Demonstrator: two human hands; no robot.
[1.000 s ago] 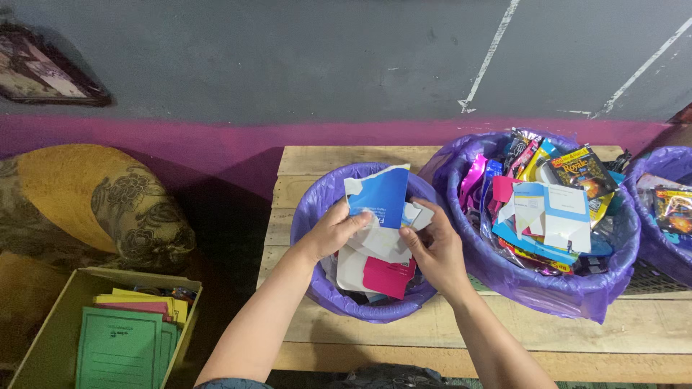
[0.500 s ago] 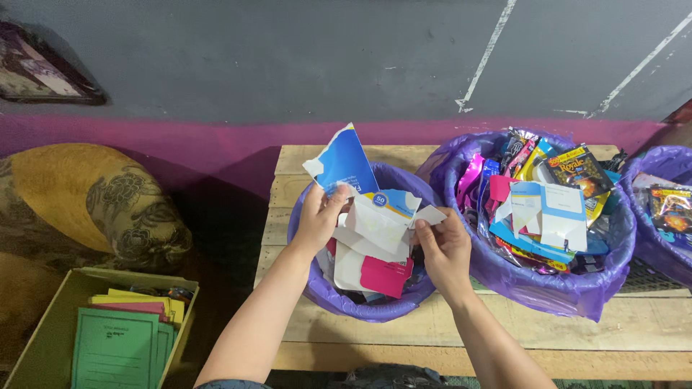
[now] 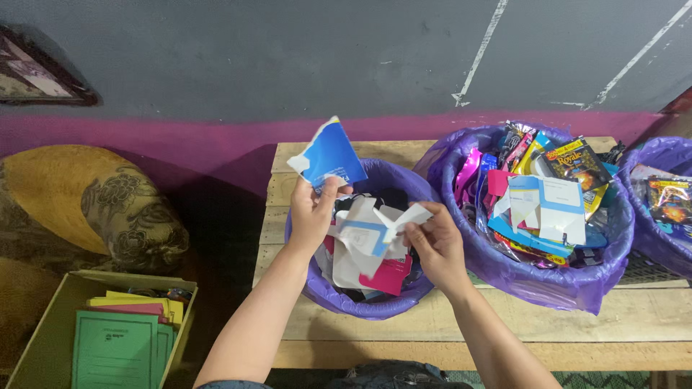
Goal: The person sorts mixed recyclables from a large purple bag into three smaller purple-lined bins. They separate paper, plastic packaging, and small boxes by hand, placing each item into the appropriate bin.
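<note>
While the long pale wooden pallet bench (image 3: 461,338) holds three purple-lined bins, the action's at the left purple-bagged bin (image 3: 360,306) of torn card – looks like the sorting-by-hand step. Next door, the fuller purple-bagged bin of snack wrappers (image 3: 548,284) crowds the right side, so free room is mostly to the left. Left hand (image 3: 310,216) pinches a blue-and-white card scrap (image 3: 326,155) up over the rim; right hand (image 3: 432,245) grips a white torn card piece (image 3: 404,218) – it'd want a clean lift.
</note>
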